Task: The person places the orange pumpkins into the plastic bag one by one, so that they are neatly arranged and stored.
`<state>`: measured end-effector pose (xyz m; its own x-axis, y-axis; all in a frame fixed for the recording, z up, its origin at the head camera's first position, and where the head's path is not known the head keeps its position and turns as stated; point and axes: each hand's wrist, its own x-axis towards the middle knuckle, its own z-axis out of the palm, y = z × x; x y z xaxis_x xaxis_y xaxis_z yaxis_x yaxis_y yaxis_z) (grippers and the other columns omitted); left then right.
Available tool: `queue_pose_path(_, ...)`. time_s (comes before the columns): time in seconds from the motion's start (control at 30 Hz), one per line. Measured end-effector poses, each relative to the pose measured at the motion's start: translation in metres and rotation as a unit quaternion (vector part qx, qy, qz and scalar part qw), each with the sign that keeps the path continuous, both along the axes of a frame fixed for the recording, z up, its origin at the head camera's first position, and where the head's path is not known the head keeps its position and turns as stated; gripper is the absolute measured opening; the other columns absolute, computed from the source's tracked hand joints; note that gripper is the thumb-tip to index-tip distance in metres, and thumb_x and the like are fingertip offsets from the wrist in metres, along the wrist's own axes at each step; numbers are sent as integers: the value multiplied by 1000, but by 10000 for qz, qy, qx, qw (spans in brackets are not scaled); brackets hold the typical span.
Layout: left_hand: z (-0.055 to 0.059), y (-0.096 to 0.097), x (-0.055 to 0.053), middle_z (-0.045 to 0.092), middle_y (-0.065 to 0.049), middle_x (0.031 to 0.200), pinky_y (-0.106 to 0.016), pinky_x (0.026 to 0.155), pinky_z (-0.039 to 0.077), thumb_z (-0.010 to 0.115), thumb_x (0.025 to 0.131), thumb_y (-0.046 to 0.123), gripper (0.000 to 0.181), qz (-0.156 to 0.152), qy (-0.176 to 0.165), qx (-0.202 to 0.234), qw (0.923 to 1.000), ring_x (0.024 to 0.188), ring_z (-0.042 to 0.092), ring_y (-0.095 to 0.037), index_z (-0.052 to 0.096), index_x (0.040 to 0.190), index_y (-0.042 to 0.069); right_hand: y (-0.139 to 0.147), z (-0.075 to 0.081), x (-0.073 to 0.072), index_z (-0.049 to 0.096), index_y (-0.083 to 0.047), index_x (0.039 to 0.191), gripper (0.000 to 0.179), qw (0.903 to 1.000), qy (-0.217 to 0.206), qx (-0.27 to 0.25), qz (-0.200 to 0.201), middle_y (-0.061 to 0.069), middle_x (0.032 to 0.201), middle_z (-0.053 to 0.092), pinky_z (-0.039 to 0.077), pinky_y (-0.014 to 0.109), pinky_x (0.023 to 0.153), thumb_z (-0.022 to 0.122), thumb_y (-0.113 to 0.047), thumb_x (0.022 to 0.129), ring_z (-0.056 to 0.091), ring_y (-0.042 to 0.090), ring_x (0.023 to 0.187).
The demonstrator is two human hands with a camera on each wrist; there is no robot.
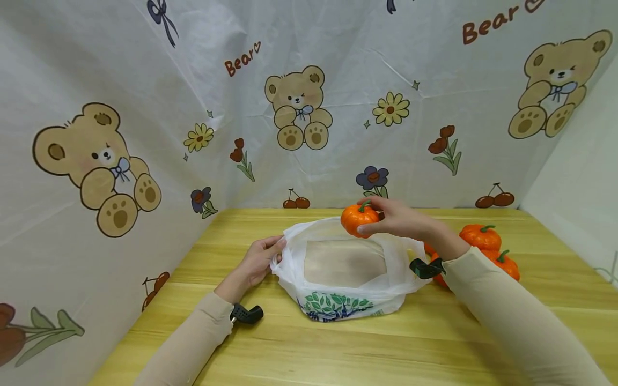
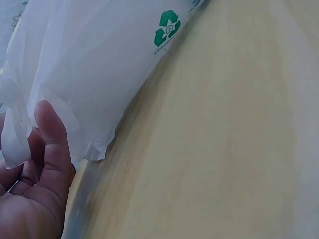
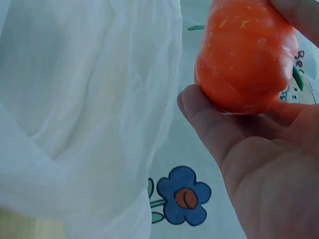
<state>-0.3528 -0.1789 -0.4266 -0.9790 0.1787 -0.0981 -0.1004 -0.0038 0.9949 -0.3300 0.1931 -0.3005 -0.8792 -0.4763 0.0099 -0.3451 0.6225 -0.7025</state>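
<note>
A white plastic bag (image 1: 338,305) with a green leaf print lies on the table, its mouth spread wide. At its left rim, my left hand (image 1: 260,260) pinches the plastic between thumb and fingers; the left wrist view shows the bag's side (image 2: 94,74) with a green recycling mark. Above the far right part of the opening, my right hand (image 1: 393,217) grips a small orange pumpkin (image 1: 358,219) with a green stem. In the right wrist view the pumpkin (image 3: 244,59) sits between thumb and fingers, beside the bag's plastic (image 3: 99,124).
Several more orange pumpkins (image 1: 479,237) are piled right of the bag, partly hidden by my right forearm. A wood-grain table (image 1: 309,354) lies beneath everything. A bear-print sheet (image 1: 207,96) hangs behind and on the left. Each wrist carries a black device (image 1: 247,314).
</note>
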Motion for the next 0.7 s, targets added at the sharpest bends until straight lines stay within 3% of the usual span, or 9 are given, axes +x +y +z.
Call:
queue_pose_path(0.23, -1, 0, -2, 60, -7, 112, -20, 60, 52, 65, 103, 27, 45, -1, 13, 72, 10000, 74, 55, -10, 59, 141, 4, -25, -15, -15, 48, -17, 145, 70, 9988, -224, -296, 320, 10, 140, 56, 52, 42, 102, 82, -41, 88, 58, 28, 118)
queue_pose_path(0.7, -1, 0, -1, 61, -7, 113, -20, 61, 52, 65, 103, 27, 44, 1, 16, 41, 10000, 74, 55, -11, 60, 141, 5, -58, -38, -25, 50, -19, 141, 67, 9967, -643, -302, 383, 9, 137, 55, 52, 40, 101, 82, -41, 86, 57, 26, 117)
